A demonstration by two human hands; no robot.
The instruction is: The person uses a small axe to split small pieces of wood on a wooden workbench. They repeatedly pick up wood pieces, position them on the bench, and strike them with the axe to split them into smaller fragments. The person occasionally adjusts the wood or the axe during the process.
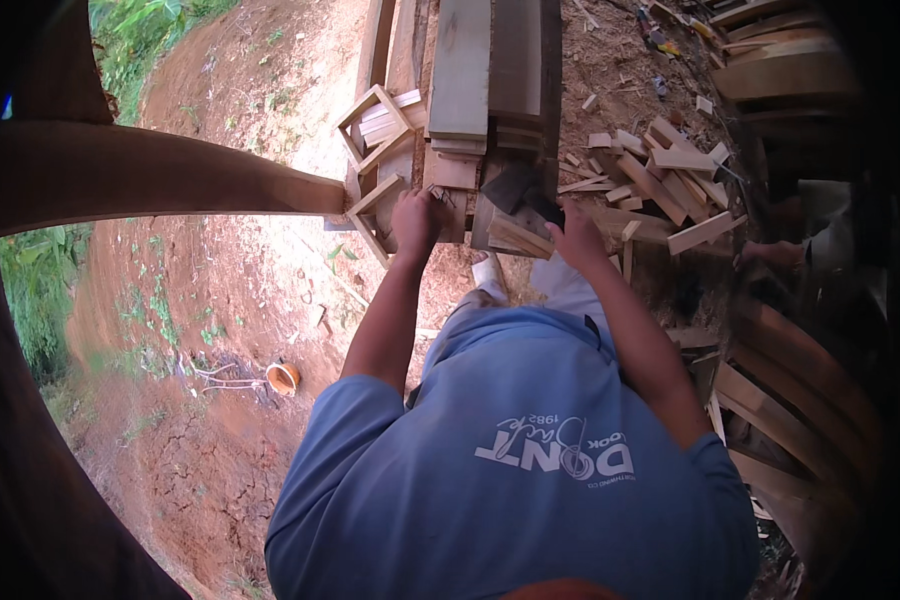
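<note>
My right hand (577, 237) is closed round the dark handle of a hatchet-like tool with a broad dark head (513, 187). The head hangs over the near end of the wooden bench, above a short wood block (520, 237). My left hand (417, 222) is closed at the bench's near left end, beside a light wood piece (451, 171). Thin dark bits show at its fingertips, too small to name. Left of that hand lies an angled frame of narrow wood strips (375, 222). A second, square wooden frame (378, 130) rests just beyond it.
Long planks (460, 70) are stacked along the bench. A pile of wood offcuts (670, 175) lies to the right, on ground strewn with shavings. A thick beam (180, 178) crosses from the left. An orange bucket (283, 378) sits on bare earth; curved boards (790, 400) stand at right.
</note>
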